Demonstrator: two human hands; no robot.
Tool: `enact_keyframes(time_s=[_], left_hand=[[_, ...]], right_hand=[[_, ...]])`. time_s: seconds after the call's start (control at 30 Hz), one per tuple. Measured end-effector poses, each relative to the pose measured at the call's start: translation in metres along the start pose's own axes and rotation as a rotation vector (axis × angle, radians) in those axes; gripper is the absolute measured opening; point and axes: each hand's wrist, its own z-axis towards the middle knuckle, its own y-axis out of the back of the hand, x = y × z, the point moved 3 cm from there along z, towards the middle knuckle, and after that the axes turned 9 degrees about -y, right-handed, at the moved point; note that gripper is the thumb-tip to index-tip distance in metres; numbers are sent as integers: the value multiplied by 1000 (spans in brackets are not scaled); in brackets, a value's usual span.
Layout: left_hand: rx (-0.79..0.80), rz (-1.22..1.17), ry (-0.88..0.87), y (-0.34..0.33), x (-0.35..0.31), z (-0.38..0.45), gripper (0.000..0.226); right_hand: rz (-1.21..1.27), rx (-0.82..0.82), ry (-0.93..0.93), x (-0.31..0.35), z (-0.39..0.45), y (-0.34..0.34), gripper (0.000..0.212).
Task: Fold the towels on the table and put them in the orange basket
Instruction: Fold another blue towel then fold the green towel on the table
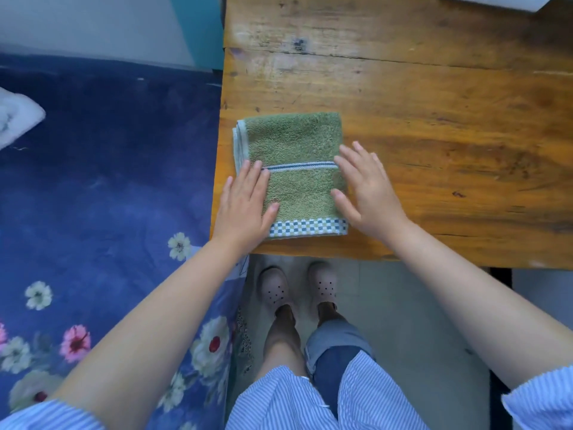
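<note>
A green towel (294,150), folded into a small rectangle, lies on the wooden table (434,119) near its front left corner. It has a blue stripe across the middle and a checkered band along the near edge. My left hand (245,206) lies flat with straight fingers on the towel's left side. My right hand (366,190) rests flat on its right edge, partly on the table. The orange basket is out of view.
A bed with a dark blue flowered cover (102,197) stands directly left of the table. A white cloth (15,119) lies on the bed at far left. A white object (496,0) shows at the table's far right edge. My feet (297,287) stand on the floor below.
</note>
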Motion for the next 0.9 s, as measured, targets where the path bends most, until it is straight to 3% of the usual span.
enact_keyframes(time_s=[0.1, 0.2, 0.27, 0.33, 0.43, 0.53, 0.63, 0.73, 0.9], left_hand=[[-271, 173, -252, 10, -13, -13, 47], [-369, 233, -351, 4, -22, -31, 43], [-293, 214, -307, -3, -27, -37, 47], [-203, 151, -192, -5, -31, -37, 45], [-124, 9, -9, -3, -36, -35, 52], [-80, -22, 51, -3, -39, -37, 56], [-81, -12, 100, -1, -43, -42, 61], [-129, 26, 125, -1, -50, -52, 57], [-287, 20, 194, 5, -59, -98, 51]], right_hand=[[-172, 3, 299, 7, -38, -3, 43], [-323, 151, 388, 2, -48, -13, 61], [-366, 145, 409, -2, -45, -17, 59], [-374, 102, 461, -3, -37, -18, 43], [-351, 89, 501, 3, -27, -16, 38], [-291, 114, 493, 6, -26, -14, 31], [-122, 206, 419, 8, -22, -5, 50], [2, 328, 353, 13, -18, 3, 49], [2, 559, 409, 29, -15, 10, 45]])
